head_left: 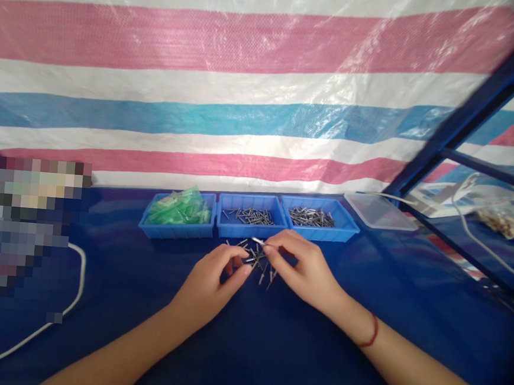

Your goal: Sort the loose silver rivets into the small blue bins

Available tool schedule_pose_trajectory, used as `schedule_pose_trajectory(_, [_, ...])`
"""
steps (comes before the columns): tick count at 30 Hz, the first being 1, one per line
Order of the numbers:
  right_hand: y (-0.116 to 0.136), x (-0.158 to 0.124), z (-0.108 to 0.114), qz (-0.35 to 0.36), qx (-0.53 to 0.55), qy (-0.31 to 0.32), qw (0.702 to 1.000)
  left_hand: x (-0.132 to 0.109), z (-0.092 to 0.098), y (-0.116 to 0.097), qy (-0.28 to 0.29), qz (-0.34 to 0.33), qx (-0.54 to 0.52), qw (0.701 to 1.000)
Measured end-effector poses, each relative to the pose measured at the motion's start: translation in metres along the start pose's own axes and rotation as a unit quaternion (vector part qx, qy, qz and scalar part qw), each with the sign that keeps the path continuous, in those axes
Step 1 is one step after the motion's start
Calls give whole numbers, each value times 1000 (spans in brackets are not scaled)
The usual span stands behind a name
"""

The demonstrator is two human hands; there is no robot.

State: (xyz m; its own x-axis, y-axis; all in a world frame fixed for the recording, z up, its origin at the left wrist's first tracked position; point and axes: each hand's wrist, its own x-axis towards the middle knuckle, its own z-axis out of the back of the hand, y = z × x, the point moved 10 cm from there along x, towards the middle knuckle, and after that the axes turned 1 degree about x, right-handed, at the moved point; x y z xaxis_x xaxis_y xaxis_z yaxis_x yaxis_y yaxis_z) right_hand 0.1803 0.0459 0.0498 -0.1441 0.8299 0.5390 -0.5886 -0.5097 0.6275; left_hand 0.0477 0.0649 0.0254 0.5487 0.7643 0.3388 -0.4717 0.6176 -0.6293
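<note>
A small loose pile of metal blind rivets (262, 277) lies on the blue tabletop in front of the bins. My right hand (300, 264) is over the pile's right side, with thumb and forefinger pinched on a single rivet (257, 240). At the left edge of the pile is my left hand (215, 275), its thumb and forefinger apart with rivets just beyond the tips. The other fingers of this hand curl underneath and are partly hidden. Behind the pile, a blue middle bin (250, 232) and a blue right bin (325, 233) contain more rivets.
A blue left bin (178, 231) holds green plastic bags (182, 206). A clear plastic lid (380, 212) lies right of the bins. A white cable (82, 273) curves across the table's left side. Dark blue frame bars (443, 136) rise at the right.
</note>
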Motion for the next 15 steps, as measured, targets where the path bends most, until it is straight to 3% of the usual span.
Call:
schedule_pose_trajectory(5, [-40,6,60,-52,-152,-147,976,0,-1,4,13,-31,82,996])
schedule_pose_trajectory(8, [-67,7,83,-103,-245,-167,950,2,-2,15,23,-32,143,989])
schedule_pose_trajectory(11, [-77,7,91,-132,-275,-166,938,4,-6,24,50,-31,181,982])
schedule_pose_trajectory(15, [-55,8,74,-95,-236,-143,956,4,-10,23,63,-47,199,977])
